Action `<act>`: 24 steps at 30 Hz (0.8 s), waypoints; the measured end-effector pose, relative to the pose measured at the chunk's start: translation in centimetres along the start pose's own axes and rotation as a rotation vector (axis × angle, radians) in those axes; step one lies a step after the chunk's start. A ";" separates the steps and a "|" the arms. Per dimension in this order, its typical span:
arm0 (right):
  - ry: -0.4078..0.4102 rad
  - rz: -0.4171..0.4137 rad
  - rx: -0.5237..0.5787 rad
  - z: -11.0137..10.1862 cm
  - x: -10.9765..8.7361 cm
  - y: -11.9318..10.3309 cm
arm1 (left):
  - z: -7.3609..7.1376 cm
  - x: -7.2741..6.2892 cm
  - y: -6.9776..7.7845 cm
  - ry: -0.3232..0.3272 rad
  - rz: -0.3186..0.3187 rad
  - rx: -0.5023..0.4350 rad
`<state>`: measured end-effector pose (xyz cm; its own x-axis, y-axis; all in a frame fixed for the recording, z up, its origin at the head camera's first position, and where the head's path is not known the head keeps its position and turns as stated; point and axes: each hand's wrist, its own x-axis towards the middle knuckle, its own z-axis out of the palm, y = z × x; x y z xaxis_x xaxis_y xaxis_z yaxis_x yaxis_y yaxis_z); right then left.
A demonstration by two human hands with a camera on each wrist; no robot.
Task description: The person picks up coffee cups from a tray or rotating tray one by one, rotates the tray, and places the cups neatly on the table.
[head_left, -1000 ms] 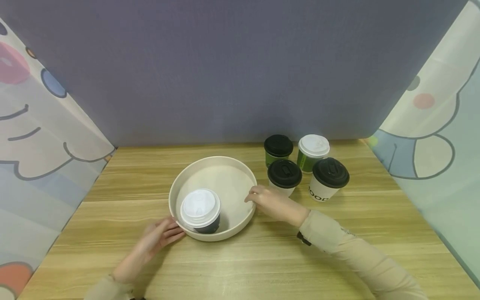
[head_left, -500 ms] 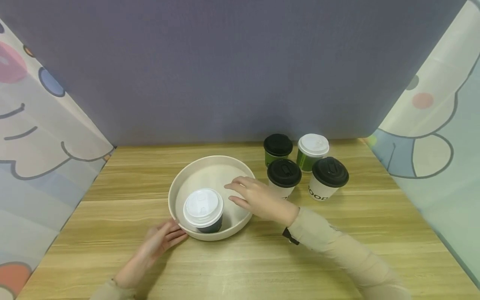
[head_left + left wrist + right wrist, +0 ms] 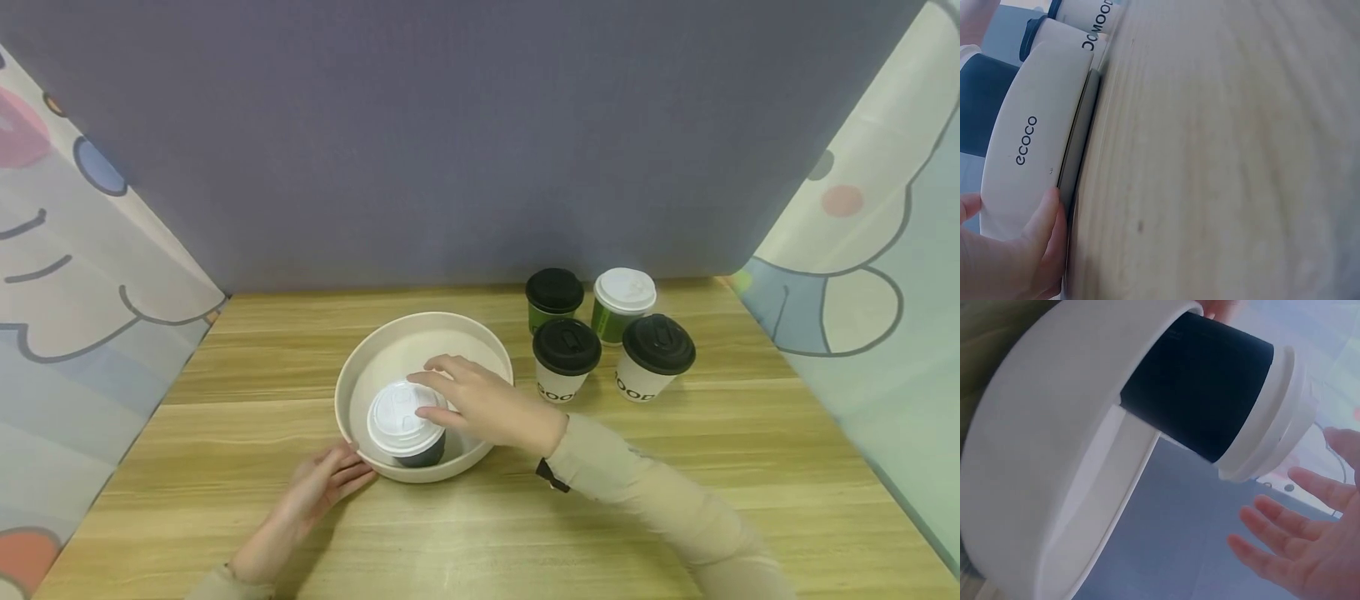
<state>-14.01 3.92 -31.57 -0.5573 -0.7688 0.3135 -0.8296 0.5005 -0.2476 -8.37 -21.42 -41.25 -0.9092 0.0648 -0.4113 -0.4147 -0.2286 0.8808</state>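
Note:
A paper coffee cup (image 3: 405, 421) with a white lid and dark body stands inside a round cream tray (image 3: 480, 333), toward its front left. My left hand (image 3: 318, 487) holds the tray's front-left wall. In the left wrist view, the thumb lies at the upper rim and the fingers (image 3: 1044, 219) press low on the outer wall, beside the "ecoco" lettering. Over the tray, my right hand (image 3: 487, 404) reaches across the cup's lid with loosely spread fingers. The right wrist view shows these fingers (image 3: 1272, 525) apart from the white lid (image 3: 1272, 419), gripping nothing.
Several lidded cups stand right of the tray: a white cup with black lid (image 3: 566, 358), another white one (image 3: 652, 358), a green cup with black lid (image 3: 553, 296) and a green cup with white lid (image 3: 622, 304). A grey panel (image 3: 480, 150) rises behind the wooden table (image 3: 480, 542).
My right hand has left the tray's right rim and moved left over the cup. The cup has shifted slightly right in the tray. My left hand stays at the rim.

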 end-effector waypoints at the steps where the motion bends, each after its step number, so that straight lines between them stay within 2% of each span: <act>1: -0.008 -0.001 0.002 0.1 0.2 -0.2 | 0.0 0.0 0.0 -0.002 0.001 -0.001; 7: -0.035 -0.017 0.017 0.8 0.9 -0.9 | 0.0 -0.1 -0.2 -0.007 0.002 0.004; 13: -0.103 -0.011 0.010 1.3 1.5 -1.4 | 0.1 -0.2 -0.2 0.005 -0.005 0.017; 24: -0.156 -0.005 0.005 1.7 1.7 -1.9 | 0.2 -0.2 -0.1 0.005 -0.003 0.032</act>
<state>-13.34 1.03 -32.13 -0.5406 -0.8242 0.1687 -0.8322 0.4944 -0.2509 -8.11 -21.21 -41.22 -0.9076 0.0604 -0.4155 -0.4189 -0.1974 0.8863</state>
